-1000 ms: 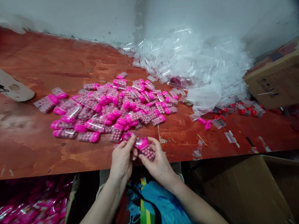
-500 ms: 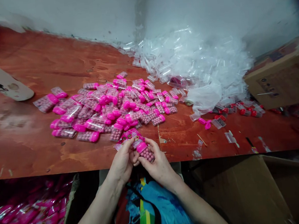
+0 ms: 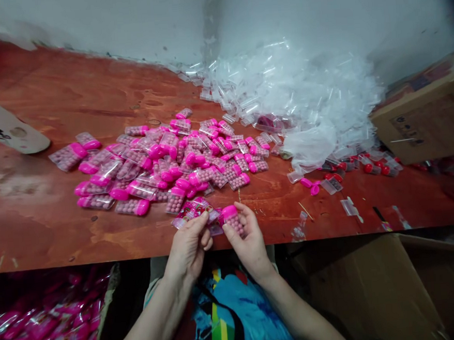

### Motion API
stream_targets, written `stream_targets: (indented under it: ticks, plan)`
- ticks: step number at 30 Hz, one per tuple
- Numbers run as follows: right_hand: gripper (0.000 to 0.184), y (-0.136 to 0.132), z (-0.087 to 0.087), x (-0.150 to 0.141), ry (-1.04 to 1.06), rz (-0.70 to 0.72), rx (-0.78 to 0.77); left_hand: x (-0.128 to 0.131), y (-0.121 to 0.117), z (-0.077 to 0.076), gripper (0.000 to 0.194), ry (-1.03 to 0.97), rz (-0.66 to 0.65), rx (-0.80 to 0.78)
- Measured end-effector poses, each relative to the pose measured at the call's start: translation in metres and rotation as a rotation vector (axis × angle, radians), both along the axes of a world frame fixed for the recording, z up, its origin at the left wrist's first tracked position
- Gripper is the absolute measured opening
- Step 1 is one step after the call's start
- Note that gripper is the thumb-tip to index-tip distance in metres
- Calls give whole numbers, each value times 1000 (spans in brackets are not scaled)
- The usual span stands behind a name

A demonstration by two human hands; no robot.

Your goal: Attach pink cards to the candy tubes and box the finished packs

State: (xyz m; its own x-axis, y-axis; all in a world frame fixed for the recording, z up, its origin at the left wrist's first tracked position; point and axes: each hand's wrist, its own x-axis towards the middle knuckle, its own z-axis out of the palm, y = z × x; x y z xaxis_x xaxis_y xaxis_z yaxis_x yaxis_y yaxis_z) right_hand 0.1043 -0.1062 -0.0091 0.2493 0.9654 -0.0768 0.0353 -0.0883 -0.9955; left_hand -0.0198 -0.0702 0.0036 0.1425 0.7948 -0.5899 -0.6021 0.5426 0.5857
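In my right hand [image 3: 249, 241] is a small clear candy container [image 3: 232, 220] with a pink cap and pink balls inside; the thumb and fingers close around its sides. My left hand [image 3: 189, 245] pinches the edge of a printed pink plastic wrapper [image 3: 193, 209] with thumb and forefinger. The wrapper lies at the table's front edge, beside the held container. Just beyond both hands spreads a pile of similar pink-capped candy containers [image 3: 160, 164], lying in all directions.
Clear empty containers [image 3: 284, 93] are heaped against the wall. A cardboard box [image 3: 421, 115] stands at the right, near red-capped containers [image 3: 374, 169]. A pale board [image 3: 10, 125] lies at the left. Below the table are a box of pink packets [image 3: 47, 327] and an open carton [image 3: 367, 284].
My right hand has shifted right with the candy container, away from my left hand. The container now stands more upright. My left hand stays near the wrapper, its fingers still pinched.
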Motion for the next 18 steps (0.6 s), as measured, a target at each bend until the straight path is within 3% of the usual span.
stream_targets:
  ticks: [7,13,18]
  plan:
    - [54,15,-6,-3,318,-73,-72,8,-10,3,36,-44,-80,8]
    - [57,18,-2,-5,388,-95,-16,13,-13,-1,40,-13,-60,-7]
    - [59,21,4,1,333,-112,-17,12,-17,-1,39,63,-195,16]
